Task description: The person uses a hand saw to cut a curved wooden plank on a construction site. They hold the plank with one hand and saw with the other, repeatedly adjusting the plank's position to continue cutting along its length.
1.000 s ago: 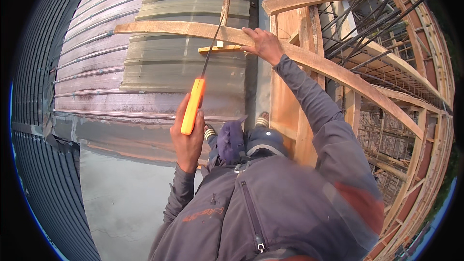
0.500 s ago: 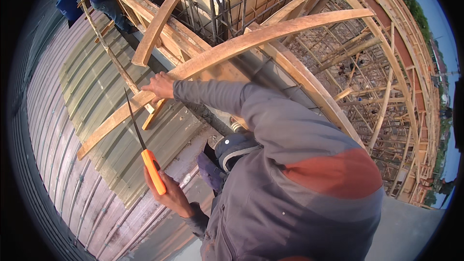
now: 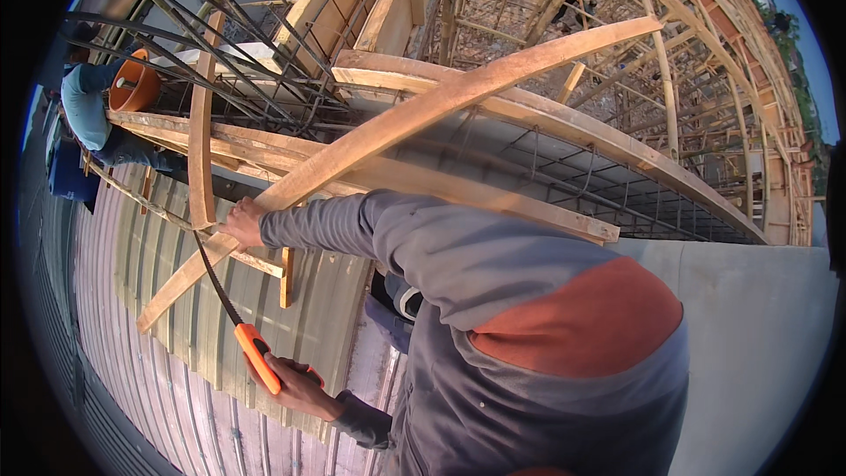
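Observation:
My right hand (image 3: 242,222) reaches across at the end of a grey sleeve and grips a long wooden board (image 3: 441,115), fingers curled over its top. My left hand (image 3: 300,385) holds a handsaw (image 3: 257,357) by its orange and black handle. The saw's thin dark toothed blade points up and slants across the board's lower-left part, close to my right fingers. Whether the teeth touch the wood, I cannot tell. Under the board runs a thin pole (image 3: 150,204), and a short upright wooden piece (image 3: 286,278) stands beside it.
Another board (image 3: 201,132) stands by my right hand. Bent rebar (image 3: 238,53) sticks out at the upper left, near an orange bucket (image 3: 132,97) and a person in light blue (image 3: 84,115). Corrugated sheets (image 3: 264,388) lie below; timber formwork (image 3: 564,145) curves off to the right.
The view has swung, so the scene sits differently. My left hand has brought the saw in closer to my right hand. My right hand keeps its grip on the board.

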